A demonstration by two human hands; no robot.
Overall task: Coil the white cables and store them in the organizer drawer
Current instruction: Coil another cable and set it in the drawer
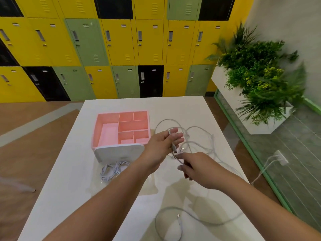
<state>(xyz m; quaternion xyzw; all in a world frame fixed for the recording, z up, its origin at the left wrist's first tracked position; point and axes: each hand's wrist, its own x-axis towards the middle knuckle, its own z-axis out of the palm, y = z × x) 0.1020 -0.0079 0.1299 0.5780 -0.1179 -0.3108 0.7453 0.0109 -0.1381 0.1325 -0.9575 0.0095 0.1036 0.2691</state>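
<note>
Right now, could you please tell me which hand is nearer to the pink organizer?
Left. The left hand is just beside the right front corner of the pink organizer; the right hand is farther right and closer to the person, pinching a white cable.

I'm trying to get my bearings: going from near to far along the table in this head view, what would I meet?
Loose white cable → coiled cables → pink organizer → lockers.

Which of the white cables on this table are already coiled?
The coiled cables in the open drawer before the pink organizer. The tangled cable at the left hand and right hand and the loose cable nearest the camera lie uncoiled.
</note>
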